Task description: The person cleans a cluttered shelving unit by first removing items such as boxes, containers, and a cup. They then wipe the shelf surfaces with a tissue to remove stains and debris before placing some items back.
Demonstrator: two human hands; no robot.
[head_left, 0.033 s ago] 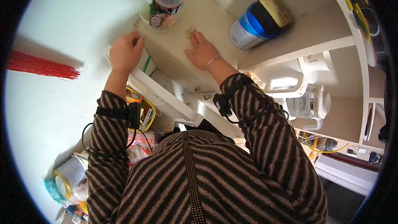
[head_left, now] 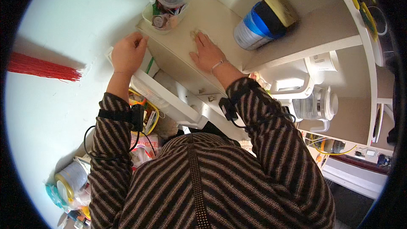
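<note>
Right fingers: I see them laid out flat and unclenched on the top of the beige shelf point(head_left: 220, 25), tips pressing a small crumpled tan scrap point(head_left: 196, 33). Whether it is a cloth or paper I cannot tell.
Right hand point(head_left: 209, 54): palm down on the shelf top, a thin bracelet at the wrist, striped sleeve behind it.
Left fingers: curled over the near left corner edge of the shelf, clenched on that edge; nothing else in the grip that I can make out.
Left hand point(head_left: 127, 54): at the corner, against the white wall point(head_left: 76, 25), a black strap with a cable on the forearm.
Scrap position: on the shelf top, between the clear tub and the right palm, touching the fingertips.
Clear tub point(head_left: 167, 4): plastic, lidded, holding small mixed items, standing at the far left corner of the shelf, just beyond the left hand.
Blue canister point(head_left: 260, 23): blue and white with a yellowish lid, lying tilted on the shelf, to the right of the right hand, apart from it.
White tray point(head_left: 165, 97): a long white piece jutting out below the shelf, under the left wrist.
Kettle point(head_left: 316, 106): clear jug with white handle, on a lower level to the right.
Red broom bristles point(head_left: 42, 68): against the wall, far left, well apart from both hands.
</note>
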